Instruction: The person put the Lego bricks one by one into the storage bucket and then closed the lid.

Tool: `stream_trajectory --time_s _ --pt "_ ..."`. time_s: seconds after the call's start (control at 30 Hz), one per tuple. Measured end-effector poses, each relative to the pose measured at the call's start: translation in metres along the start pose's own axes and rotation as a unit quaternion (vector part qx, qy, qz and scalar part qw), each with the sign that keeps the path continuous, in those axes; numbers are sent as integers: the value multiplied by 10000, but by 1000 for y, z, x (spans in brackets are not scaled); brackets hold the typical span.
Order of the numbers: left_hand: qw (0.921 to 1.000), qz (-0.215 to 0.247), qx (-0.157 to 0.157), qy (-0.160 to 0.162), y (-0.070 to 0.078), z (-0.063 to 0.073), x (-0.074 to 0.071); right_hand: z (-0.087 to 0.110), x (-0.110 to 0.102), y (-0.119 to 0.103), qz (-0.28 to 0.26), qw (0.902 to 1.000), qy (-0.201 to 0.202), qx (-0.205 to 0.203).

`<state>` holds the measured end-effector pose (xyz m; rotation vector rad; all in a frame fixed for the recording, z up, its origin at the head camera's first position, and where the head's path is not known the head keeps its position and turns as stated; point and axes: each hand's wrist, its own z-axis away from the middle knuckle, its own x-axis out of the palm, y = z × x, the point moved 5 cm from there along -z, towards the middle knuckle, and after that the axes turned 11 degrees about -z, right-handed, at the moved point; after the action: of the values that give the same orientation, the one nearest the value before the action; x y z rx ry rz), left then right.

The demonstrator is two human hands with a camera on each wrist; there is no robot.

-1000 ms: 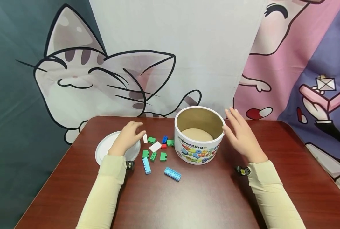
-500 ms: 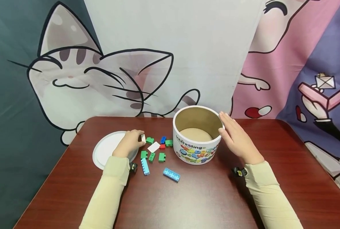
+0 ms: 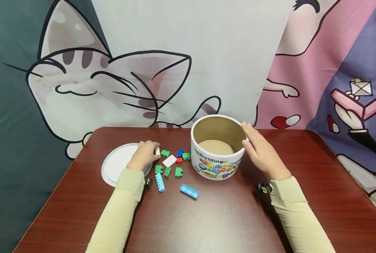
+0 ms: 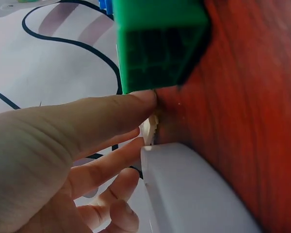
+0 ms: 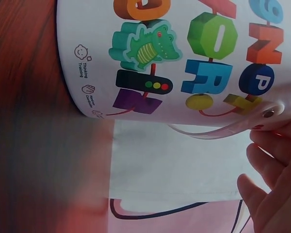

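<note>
My left hand (image 3: 144,154) pinches a small white building block (image 3: 157,150) between thumb and fingers, low over the table. In the left wrist view the block (image 4: 149,129) is mostly hidden by the thumb. A white round lid (image 3: 115,165) lies under and beside that hand. My right hand (image 3: 265,153) rests its straight fingers against the right rim of the round white bucket (image 3: 216,168), which stands upright with its top uncovered and nothing seen inside. In the right wrist view, a pale handle (image 5: 208,132) hangs at the bucket's side near the fingers.
Between lid and bucket lie several green blocks (image 3: 178,172), another white block (image 3: 169,161), a red block (image 3: 179,160) and a dark blue block (image 3: 180,153). Two light blue blocks (image 3: 189,191) lie nearer. The table's back edge meets a printed curtain (image 3: 225,52).
My left hand has come down and its fingers have closed on the white block. My right hand has moved left to touch the bucket's rim. The bucket stays in place.
</note>
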<state>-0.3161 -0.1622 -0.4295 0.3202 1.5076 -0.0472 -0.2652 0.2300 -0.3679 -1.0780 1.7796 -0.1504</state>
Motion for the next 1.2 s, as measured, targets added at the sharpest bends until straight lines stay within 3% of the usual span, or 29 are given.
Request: stream_trajectory --time_s 0.27,0.6,1.0,1.2 --pt "9994 276 -20 187 -4 2 -6 0 -1 -1 -28 10000 69 17" --pt "9857 1515 -199 710 -2 12 -23 -1 0 -1 24 9999 105 -99" --pt "9610 2515 129 1139 23 17 -46 -3 -3 -5 420 9977 65 -530" --pt "9548 2700 407 1172 38 21 -59 -4 -3 -5 687 9956 -24 -640"
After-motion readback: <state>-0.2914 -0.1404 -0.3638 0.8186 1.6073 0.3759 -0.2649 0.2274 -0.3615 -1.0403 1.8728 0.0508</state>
